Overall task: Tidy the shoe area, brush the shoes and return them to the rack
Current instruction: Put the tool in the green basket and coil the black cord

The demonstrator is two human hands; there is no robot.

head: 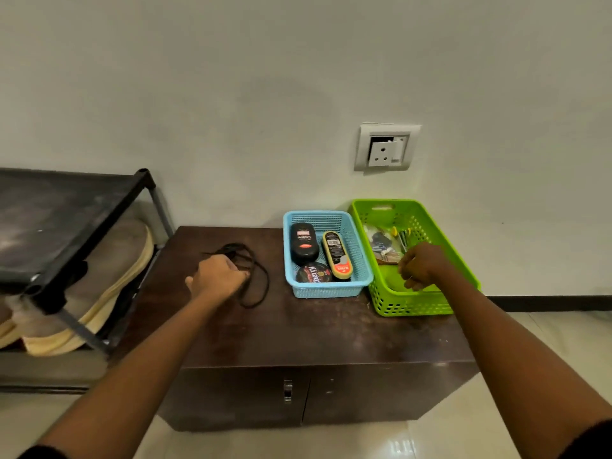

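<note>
A loose bundle of black shoelaces [256,278] lies on the dark wooden cabinet [298,339]. My left hand [217,276] rests on the laces with its fingers curled round them. My right hand [420,265] hangs over the green basket [440,299], fingers curled; what it holds, if anything, is hidden. A blue basket [331,289] holds a black polish bottle [304,243], a yellow-rimmed brush or sponge case [336,255] and a round polish tin [313,273]. The black shoe rack [66,207] stands at the left with pale shoes [109,279] on a lower shelf.
The green basket holds small tools and packets [385,241] at its far end. A wall socket [385,149] sits above the baskets. Pale floor tiles [546,339] lie to the right of the cabinet, whose doors [288,390] are closed.
</note>
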